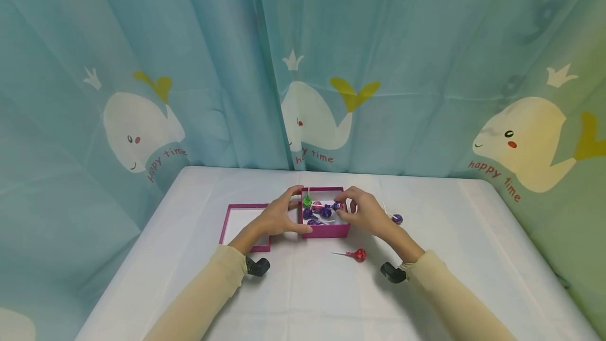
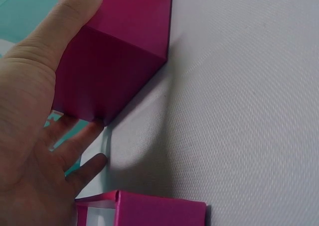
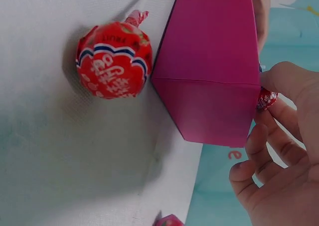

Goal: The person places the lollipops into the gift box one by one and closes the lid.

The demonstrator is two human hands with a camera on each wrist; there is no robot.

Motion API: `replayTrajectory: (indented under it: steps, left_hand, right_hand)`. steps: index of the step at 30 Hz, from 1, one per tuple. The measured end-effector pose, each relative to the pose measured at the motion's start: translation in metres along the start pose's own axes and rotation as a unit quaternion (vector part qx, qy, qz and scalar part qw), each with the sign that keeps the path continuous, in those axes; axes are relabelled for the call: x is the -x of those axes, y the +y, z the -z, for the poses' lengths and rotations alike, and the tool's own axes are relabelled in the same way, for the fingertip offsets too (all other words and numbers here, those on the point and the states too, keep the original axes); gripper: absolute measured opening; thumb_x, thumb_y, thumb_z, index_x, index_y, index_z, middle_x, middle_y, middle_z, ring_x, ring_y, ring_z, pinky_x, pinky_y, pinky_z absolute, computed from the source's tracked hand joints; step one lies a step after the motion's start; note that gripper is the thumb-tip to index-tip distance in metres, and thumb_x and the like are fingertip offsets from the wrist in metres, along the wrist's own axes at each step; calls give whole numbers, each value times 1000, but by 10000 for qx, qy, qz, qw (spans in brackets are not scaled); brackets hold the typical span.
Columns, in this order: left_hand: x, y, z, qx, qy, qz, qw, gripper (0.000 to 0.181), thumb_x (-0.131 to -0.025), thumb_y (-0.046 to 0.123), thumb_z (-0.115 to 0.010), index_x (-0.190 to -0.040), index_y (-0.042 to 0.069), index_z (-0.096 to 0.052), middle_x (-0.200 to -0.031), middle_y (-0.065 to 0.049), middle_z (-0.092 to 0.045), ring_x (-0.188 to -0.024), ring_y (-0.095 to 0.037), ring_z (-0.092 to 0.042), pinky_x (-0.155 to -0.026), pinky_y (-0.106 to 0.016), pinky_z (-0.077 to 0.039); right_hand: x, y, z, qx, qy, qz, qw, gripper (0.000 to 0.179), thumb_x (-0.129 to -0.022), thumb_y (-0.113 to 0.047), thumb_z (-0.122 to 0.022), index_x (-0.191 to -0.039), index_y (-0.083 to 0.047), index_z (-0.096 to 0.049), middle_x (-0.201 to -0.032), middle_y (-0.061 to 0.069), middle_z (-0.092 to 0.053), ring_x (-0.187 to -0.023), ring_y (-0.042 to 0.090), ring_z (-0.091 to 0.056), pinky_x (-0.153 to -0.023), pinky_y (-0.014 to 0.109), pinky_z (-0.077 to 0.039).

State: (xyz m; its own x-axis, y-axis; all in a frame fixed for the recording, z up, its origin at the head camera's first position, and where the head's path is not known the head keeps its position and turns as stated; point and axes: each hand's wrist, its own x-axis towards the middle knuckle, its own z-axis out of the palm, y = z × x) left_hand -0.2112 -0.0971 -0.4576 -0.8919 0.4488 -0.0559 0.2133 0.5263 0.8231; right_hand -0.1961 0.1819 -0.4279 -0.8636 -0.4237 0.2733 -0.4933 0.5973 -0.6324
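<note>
Currently I watch the left hand [image 1: 276, 217] clasp the magenta box [image 1: 326, 232] near the far edge of the tabletop [image 1: 303, 293], while the right hand [image 1: 366, 212] pinches a wrapped lollipop [image 3: 267, 99] at the box's right rim.

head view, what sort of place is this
Perhaps a curtained-off indoor workspace, possibly for recording: a whale-print curtain reading "happy time" hangs behind and beside a white table, and two black wrist-worn devices show. What lies beyond is hidden.

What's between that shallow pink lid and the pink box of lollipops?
The left hand, seen in the head view; it partly covers the lid and holds the box.
</note>
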Motion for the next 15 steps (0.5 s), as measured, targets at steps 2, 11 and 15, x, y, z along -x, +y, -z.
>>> replayTrajectory:
  steps: [2,11,15]
  left_hand:
    - [0,0,0,-14,7,7,10000,118,-70,45,-95,-162,21,-26,-166,-4,-32,-143,-28,-48,-118,-54,-35]
    - [0,-1,-1,-6,27,30,10000,116,-70,45,-95,-161,24,-27,-166,-4,-32,-143,-27,-48,-118,-54,-35]
    - [0,-2,-2,-29,42,37,10000,116,-70,46,-95,-161,25,-27,-166,-3,-32,-143,-27,-48,-117,-55,-35]
  right_hand:
    - [0,1,-1,12,-5,-8,10000,22,-85,-6,-79,-107,-5,-74,-97,2,-64,-71,14,-52,-54,23,-42]
    - [1,2,-3,69,-157,-129,9998,24,-86,-7,-80,-108,-5,-74,-97,1,-65,-71,14,-53,-55,24,-43]
    - [2,2,-3,118,-204,-188,9995,23,-86,-8,-80,-108,-8,-74,-97,1,-65,-72,14,-54,-55,24,-43]
